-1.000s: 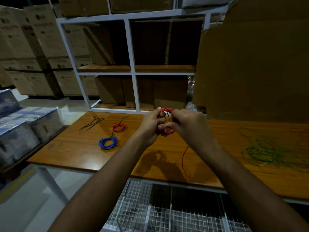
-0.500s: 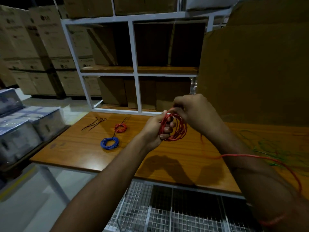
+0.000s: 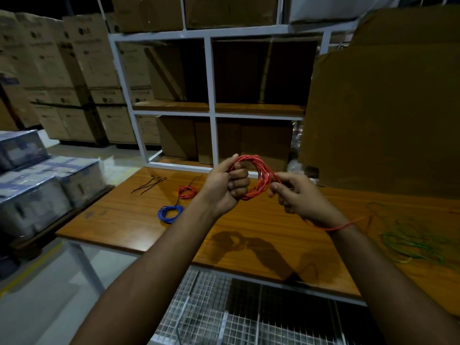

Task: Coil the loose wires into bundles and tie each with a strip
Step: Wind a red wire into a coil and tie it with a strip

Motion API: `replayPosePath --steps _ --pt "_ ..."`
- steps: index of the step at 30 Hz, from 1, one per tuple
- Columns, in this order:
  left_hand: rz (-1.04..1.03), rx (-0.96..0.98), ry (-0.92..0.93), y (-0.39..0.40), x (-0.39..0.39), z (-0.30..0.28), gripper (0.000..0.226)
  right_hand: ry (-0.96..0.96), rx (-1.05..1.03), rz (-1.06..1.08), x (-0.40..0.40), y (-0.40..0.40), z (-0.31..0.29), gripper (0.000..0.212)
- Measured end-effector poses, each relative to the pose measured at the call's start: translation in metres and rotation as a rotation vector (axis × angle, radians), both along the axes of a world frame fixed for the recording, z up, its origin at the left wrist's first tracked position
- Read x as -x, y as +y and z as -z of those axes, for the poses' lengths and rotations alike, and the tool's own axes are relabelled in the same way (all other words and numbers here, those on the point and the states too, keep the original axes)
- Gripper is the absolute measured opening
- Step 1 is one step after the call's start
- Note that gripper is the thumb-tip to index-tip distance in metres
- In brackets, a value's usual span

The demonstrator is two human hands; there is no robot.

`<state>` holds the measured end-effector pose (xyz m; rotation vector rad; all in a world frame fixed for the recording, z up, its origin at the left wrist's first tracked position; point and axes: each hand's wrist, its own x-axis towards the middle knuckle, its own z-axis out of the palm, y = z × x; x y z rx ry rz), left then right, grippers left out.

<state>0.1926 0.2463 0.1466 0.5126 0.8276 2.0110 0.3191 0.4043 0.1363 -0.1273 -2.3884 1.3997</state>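
Observation:
My left hand (image 3: 225, 186) grips a coil of red wire (image 3: 258, 175) held above the wooden table (image 3: 129, 220). My right hand (image 3: 298, 197) pinches the loose strand of the same wire beside the coil's right edge; the tail runs back over my right wrist. A tied small red bundle (image 3: 187, 191) and a blue bundle (image 3: 170, 213) lie on the table to the left. Several dark tie strips (image 3: 149, 184) lie further left. Loose green wire (image 3: 408, 240) is spread on the table at the right.
A white metal shelf frame (image 3: 211, 113) with cardboard boxes stands behind the table. A large cardboard sheet (image 3: 385, 115) leans at the back right. Wrapped boxes (image 3: 37, 190) are stacked at the left. A wire mesh rack (image 3: 224, 317) sits under the table's near edge.
My right hand has come down from above the coil to its right side, drawing the strand round. The coil looks larger and rounder than a second ago. My left hand keeps its grip.

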Motion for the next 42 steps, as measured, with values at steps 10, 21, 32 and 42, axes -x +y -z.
replayPosePath --steps 10,21,32,42 --pt "-0.141 -0.036 -0.130 0.010 0.002 0.001 0.038 0.403 -0.619 0.220 0.001 -0.037 0.035 0.009" --pt "-0.164 -0.071 -0.133 0.014 -0.010 0.011 0.039 0.514 -0.747 0.082 0.005 -0.033 0.032 0.023" --pt "-0.188 -0.100 -0.145 0.013 -0.015 0.018 0.038 0.418 -0.832 0.390 0.014 -0.034 0.047 0.045" --pt "-0.237 -0.111 -0.098 0.020 -0.022 0.012 0.040 0.199 -0.478 0.460 0.019 -0.059 0.044 0.042"
